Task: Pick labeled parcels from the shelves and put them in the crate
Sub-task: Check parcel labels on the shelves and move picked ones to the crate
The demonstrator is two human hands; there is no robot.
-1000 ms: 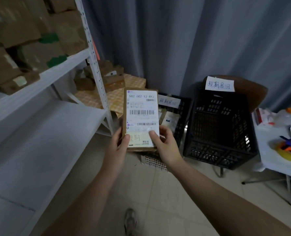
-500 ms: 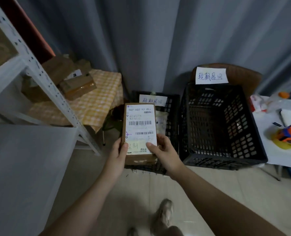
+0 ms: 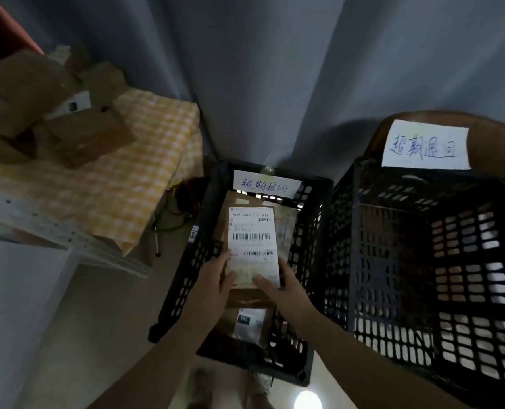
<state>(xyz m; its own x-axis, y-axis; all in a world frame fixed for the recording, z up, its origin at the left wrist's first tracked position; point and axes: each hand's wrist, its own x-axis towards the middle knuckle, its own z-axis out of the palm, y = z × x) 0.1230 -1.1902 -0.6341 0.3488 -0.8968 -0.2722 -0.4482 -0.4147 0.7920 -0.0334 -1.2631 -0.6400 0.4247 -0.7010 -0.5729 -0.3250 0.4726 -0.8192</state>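
A brown cardboard parcel (image 3: 251, 240) with a white barcode label sits over the open top of a low black plastic crate (image 3: 186, 270) on the floor. My left hand (image 3: 216, 278) grips its near left edge, thumb on the label. My right hand (image 3: 280, 283) holds the near right corner, thumb on top as well. Other labeled parcels (image 3: 249, 323) lie inside the crate beneath it. A handwritten paper sign (image 3: 264, 184) is fixed to the crate's far rim.
A taller black crate (image 3: 422, 276) with its own paper sign (image 3: 425, 144) stands to the right. At the left, a low table with a yellow checked cloth (image 3: 133, 178) carries brown boxes (image 3: 83, 137). Grey curtain behind; a white shelf edge (image 3: 77, 246) at left.
I have stepped closer and leaned over the low crate. Both hands have carried the parcel forward and down, from in front of the crate to over its inside.
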